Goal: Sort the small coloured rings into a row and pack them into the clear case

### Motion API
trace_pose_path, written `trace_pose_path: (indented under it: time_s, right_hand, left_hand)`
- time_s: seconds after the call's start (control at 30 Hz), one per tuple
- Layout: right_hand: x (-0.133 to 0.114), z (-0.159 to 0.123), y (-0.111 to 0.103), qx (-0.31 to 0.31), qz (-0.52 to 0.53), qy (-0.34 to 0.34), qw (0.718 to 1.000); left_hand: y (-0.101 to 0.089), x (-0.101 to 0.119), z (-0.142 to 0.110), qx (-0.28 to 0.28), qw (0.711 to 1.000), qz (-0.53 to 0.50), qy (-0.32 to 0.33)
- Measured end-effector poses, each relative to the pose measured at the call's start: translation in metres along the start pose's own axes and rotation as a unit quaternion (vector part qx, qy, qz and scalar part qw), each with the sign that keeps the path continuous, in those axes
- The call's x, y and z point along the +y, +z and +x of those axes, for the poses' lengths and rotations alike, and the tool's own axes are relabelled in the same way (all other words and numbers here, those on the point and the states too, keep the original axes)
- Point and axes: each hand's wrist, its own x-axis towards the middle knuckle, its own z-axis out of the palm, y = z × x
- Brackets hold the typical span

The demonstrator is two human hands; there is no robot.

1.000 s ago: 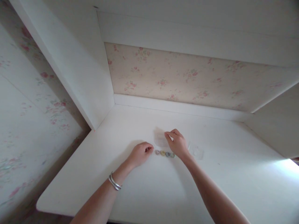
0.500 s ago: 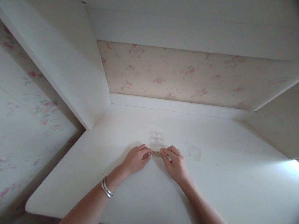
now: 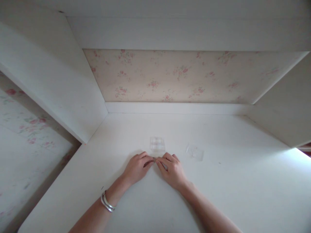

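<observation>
My left hand (image 3: 138, 166) rests low over the white desktop, thumb and fingers pinched together. Facing it, my right hand (image 3: 171, 168) is also pinched, and the fingertips of both hands meet. Between them shows a sliver of a small, shiny piece (image 3: 155, 159), mostly covered by the fingers; its kind cannot be made out. Just beyond the fingertips lies a clear plastic box (image 3: 157, 144) with compartments. A second clear plastic piece (image 3: 195, 153), perhaps a lid, lies to the right of my right hand.
The white desktop (image 3: 233, 191) is bounded by a side panel (image 3: 80, 97) at left, another panel at right and a low back rail (image 3: 179, 107). An overhead board crosses above. A silver bangle (image 3: 107, 203) circles my left wrist. A tiny dark speck (image 3: 219, 163) lies at right.
My hands have come together, closing the gap where a small yellowish piece showed between them. The view has turned and levelled slightly. Both clear plastic pieces appear to stay in place.
</observation>
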Motion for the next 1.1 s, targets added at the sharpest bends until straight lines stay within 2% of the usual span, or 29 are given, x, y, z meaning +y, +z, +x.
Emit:
trace_pose_path:
  time_s: [0.43, 0.73, 0.83, 1.1]
  right_hand:
    - [0.0, 0.002, 0.0, -0.002, -0.025, -0.002, 1.0]
    - [-0.005, 0.003, 0.0, -0.011, -0.091, -0.006, 0.996]
    - [-0.008, 0.004, 0.0, -0.013, -0.117, -0.012, 0.993]
    - [-0.006, 0.004, 0.002, -0.033, -0.141, -0.016, 0.989]
  left_hand:
    - [0.002, -0.004, -0.001, 0.012, 0.998, -0.056, -0.006]
    - [-0.005, -0.005, 0.006, 0.109, 0.977, -0.163, -0.088]
    - [-0.005, -0.004, 0.016, 0.146, 0.968, -0.171, -0.11]
    - [0.004, -0.007, 0.065, 0.166, 0.973, -0.127, -0.094]
